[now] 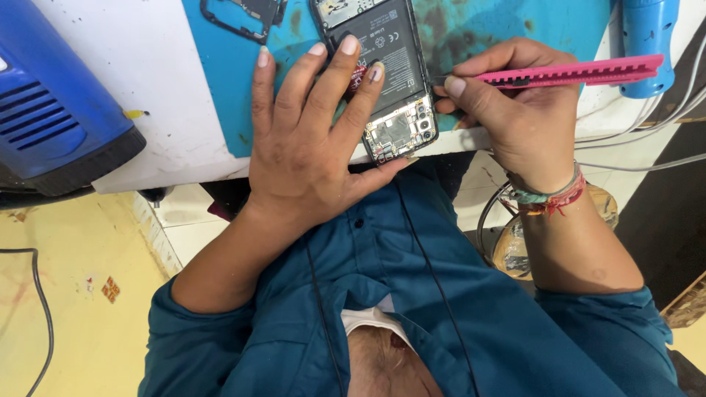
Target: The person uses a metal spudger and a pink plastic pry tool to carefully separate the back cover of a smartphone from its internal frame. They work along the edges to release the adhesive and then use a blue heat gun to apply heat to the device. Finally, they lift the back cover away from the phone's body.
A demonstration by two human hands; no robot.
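The opened phone lies at the near edge of the blue mat. The left hand presses flat on it with spread fingers, pinning rather than gripping, so it cannot slide. The right hand pinches pink tweezers, tip apparently at the phone's side, though fingers hide it.

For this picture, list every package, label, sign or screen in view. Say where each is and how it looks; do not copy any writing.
Battery label: on the opened phone under the left hand, a black rectangle with small white print and symbols.
Red sticker: on the phone beside the left fingers, small, red with white marks.
No packages, signs or lit screens show.
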